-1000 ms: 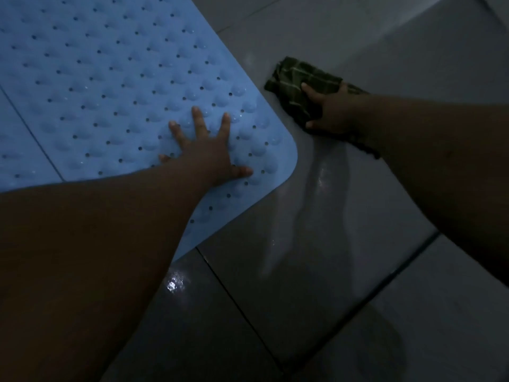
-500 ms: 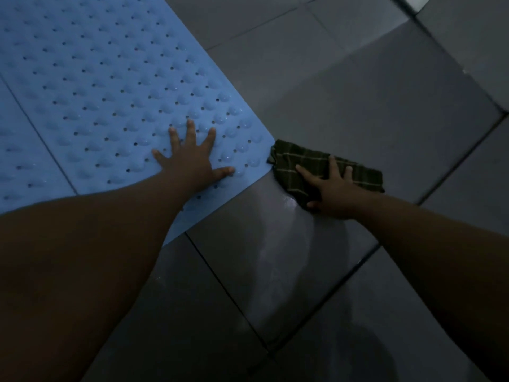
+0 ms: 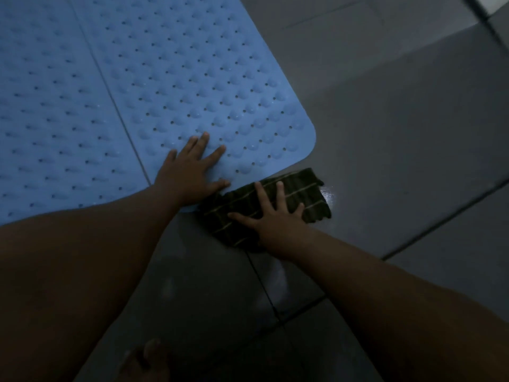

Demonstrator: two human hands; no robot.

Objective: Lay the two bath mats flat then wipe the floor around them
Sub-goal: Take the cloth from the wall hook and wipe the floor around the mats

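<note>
Two light blue bath mats with bumps and small holes lie flat side by side, one at the right [image 3: 198,78] and one at the left [image 3: 46,119], their edges meeting in a thin seam. My left hand [image 3: 190,166] presses palm down, fingers spread, on the right mat near its front edge. A dark green cloth with pale stripes [image 3: 300,191] lies on the grey tiled floor [image 3: 399,133], touching the mat's front edge. My right hand [image 3: 272,219] lies flat on the cloth with fingers spread, pressing it down.
Dim light. The grey floor tiles have dark grout lines and a wet shine beside the cloth. A pale strip shows at the top right corner [image 3: 495,4]. Toes of a bare foot [image 3: 146,357] show at the bottom edge.
My right hand has slid the cloth along the floor from beside the mat's corner round to its front edge, close to my left hand. My left hand stays pressed on the mat.
</note>
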